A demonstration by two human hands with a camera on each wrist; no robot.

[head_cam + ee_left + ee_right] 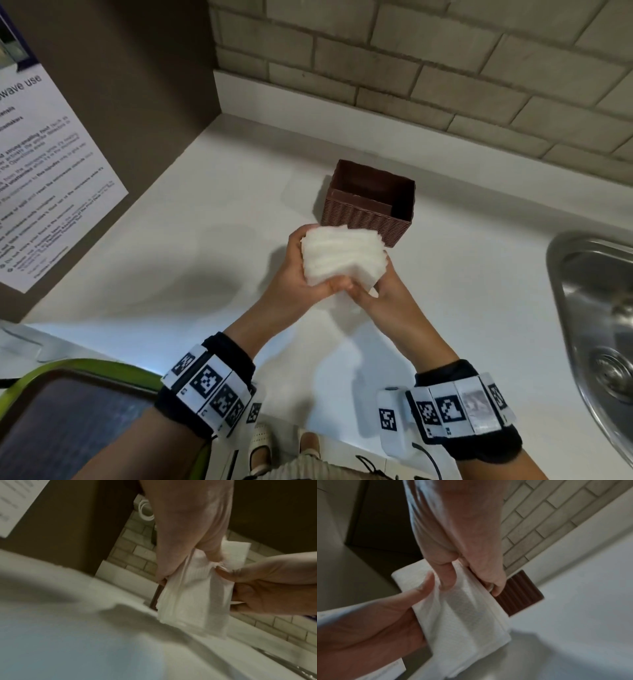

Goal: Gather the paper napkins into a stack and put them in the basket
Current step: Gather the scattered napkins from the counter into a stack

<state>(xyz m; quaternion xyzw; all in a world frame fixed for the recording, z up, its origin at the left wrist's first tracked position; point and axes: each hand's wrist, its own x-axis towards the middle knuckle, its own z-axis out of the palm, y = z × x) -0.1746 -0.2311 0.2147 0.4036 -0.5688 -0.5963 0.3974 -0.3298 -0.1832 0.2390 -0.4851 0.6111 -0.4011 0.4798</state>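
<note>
A thick stack of white paper napkins [340, 255] is held above the white counter between both hands. My left hand [303, 270] grips its left side, thumb on the near edge. My right hand [376, 291] grips its right side from below. In the left wrist view the napkin stack [192, 595] hangs on edge, its lower corner near the counter. In the right wrist view the napkin stack [462, 615] is pinched between thumb and fingers. The brown ribbed basket [368, 202] stands just behind the stack, with nothing seen inside; the basket [520, 596] shows behind my fingers.
A steel sink [596, 329] lies at the right. A brick-tiled wall [411, 68] runs behind the counter [205, 222]. A brown cabinet side with a printed notice [44, 164] stands at the left. A green-rimmed tray [68, 411] sits at the lower left.
</note>
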